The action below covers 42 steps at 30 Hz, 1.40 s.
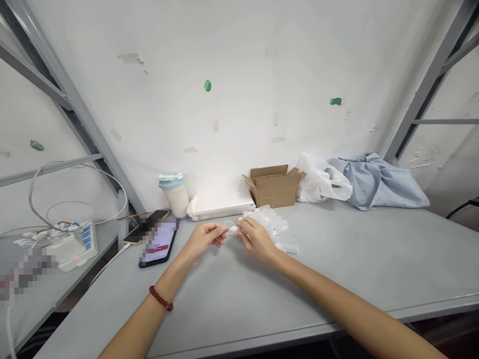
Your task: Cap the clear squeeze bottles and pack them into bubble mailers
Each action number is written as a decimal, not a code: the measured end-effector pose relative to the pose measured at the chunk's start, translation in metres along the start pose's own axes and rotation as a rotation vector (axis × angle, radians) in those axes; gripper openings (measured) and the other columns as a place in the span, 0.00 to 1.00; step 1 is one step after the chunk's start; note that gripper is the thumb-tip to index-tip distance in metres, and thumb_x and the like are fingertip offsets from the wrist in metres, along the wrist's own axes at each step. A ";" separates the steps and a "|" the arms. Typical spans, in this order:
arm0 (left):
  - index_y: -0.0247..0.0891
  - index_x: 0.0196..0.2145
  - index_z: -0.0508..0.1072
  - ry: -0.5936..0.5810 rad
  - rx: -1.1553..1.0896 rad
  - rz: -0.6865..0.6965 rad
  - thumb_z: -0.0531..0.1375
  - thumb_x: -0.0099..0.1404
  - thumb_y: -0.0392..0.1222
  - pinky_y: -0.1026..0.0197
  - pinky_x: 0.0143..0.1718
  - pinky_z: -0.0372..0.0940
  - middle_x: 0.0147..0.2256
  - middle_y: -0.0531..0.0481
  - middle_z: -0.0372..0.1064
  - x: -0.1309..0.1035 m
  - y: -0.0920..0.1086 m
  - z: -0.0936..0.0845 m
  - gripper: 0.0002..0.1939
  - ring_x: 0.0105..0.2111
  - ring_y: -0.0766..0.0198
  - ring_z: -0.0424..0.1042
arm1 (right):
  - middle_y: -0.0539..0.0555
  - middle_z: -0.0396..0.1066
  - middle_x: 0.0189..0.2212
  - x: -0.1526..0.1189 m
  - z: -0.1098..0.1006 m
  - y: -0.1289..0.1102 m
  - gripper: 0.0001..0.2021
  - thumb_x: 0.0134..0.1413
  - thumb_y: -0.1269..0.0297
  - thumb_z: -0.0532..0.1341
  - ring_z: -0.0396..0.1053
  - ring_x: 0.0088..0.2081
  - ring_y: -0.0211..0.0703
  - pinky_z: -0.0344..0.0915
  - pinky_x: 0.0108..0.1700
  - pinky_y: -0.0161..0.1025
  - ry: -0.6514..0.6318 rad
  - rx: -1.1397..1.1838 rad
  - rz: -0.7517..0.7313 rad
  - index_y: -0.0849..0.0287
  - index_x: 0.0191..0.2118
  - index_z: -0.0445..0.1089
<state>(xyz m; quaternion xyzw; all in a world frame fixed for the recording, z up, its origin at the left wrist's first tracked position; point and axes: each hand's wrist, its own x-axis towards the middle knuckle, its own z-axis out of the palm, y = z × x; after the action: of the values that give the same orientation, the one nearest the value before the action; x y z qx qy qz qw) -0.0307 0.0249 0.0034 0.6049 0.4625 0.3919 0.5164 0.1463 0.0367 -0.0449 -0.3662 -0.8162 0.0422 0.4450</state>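
Note:
Above the middle of the table, my left hand (205, 240) and my right hand (257, 239) meet almost fingertip to fingertip. The right thumb and fingers pinch a small white plastic piece (234, 229); its exact kind is too small to tell. A thin white cord (229, 222) curves in a loop between both hands, and the closed left fingertips seem to grip its end. Just behind the right hand lies a pile of clear and white plastic pieces (271, 219), partly hidden by that hand. One white tube-like piece (288, 248) lies apart from it.
Two phones (160, 243) lie left on the grey table (337, 269). Along the wall stand a lidded cup (175, 197), a white flat stack (220, 204), an open cardboard box (275, 192), a plastic bag (318, 179) and blue cloth (377, 182). A power strip (80, 244) with cables sits far left.

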 end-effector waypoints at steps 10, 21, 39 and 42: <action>0.33 0.22 0.71 0.004 0.042 0.024 0.62 0.52 0.50 0.64 0.25 0.61 0.22 0.51 0.67 0.002 -0.007 0.005 0.15 0.21 0.68 0.64 | 0.55 0.64 0.31 -0.003 0.005 -0.001 0.06 0.58 0.69 0.51 0.62 0.32 0.41 0.63 0.34 0.37 0.027 0.027 -0.038 0.60 0.38 0.64; 0.31 0.25 0.69 -0.027 -0.057 -0.013 0.62 0.51 0.51 0.64 0.23 0.60 0.21 0.51 0.67 0.004 -0.017 0.013 0.17 0.20 0.68 0.65 | 0.57 0.64 0.31 -0.008 0.008 0.003 0.06 0.58 0.71 0.51 0.62 0.32 0.43 0.63 0.33 0.38 0.013 -0.028 -0.078 0.62 0.37 0.64; 0.35 0.18 0.66 0.190 0.582 0.033 0.53 0.51 0.52 0.64 0.20 0.55 0.14 0.54 0.61 0.032 -0.042 -0.062 0.16 0.16 0.67 0.61 | 0.58 0.69 0.37 0.015 -0.021 0.031 0.09 0.54 0.76 0.55 0.62 0.42 0.47 0.58 0.41 0.42 -0.241 -0.365 -0.055 0.60 0.41 0.66; 0.36 0.15 0.63 0.156 0.656 0.035 0.53 0.51 0.51 0.65 0.20 0.52 0.13 0.54 0.60 0.034 -0.048 -0.061 0.17 0.16 0.67 0.58 | 0.58 0.69 0.39 0.010 -0.014 0.026 0.12 0.52 0.81 0.54 0.60 0.46 0.49 0.55 0.44 0.48 -0.368 -0.463 -0.153 0.60 0.40 0.67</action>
<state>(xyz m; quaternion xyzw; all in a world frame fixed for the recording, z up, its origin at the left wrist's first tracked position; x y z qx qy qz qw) -0.0874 0.0751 -0.0345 0.7148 0.5916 0.2761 0.2504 0.1677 0.0584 -0.0396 -0.3816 -0.8961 -0.1129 0.1964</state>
